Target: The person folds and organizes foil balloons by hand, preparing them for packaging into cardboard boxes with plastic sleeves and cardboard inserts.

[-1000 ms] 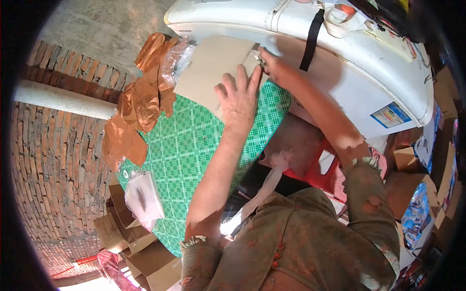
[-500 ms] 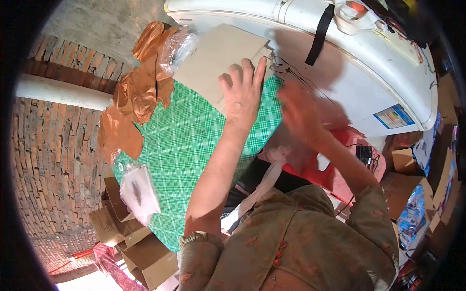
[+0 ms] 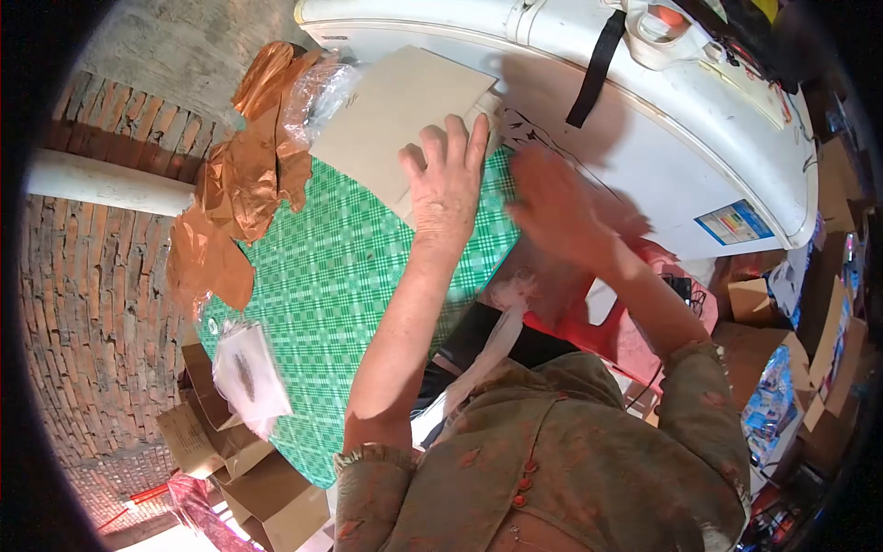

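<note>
My left hand point(image 3: 444, 189) lies on a stack of flat beige sheets point(image 3: 395, 115), fingers spread near the stack's right edge. The sheets look like card or thick paper and rest on a green checked tablecloth point(image 3: 322, 267). To the right, my right hand point(image 3: 561, 212) hovers by the table's edge, close to the stack's right side and in front of the white appliance. Motion smears its fingers, so whether they hold anything is hidden. Crumpled clear plastic point(image 3: 317, 97) touches the far left of the stack.
A white chest-like appliance point(image 3: 662, 175) borders the far side, with a black strap point(image 3: 598, 69) hanging over it. Crumpled copper-coloured wrapping point(image 3: 248, 184) lies along the left edge. A plastic packet point(image 3: 250, 373) sits at the near left, above cardboard boxes point(image 3: 276, 501). More boxes point(image 3: 759, 359) stand right.
The whole view has shifted slightly, moving the scene a little left. My left hand stays spread on the sheets, while my right hand remains blurred beside the table edge.
</note>
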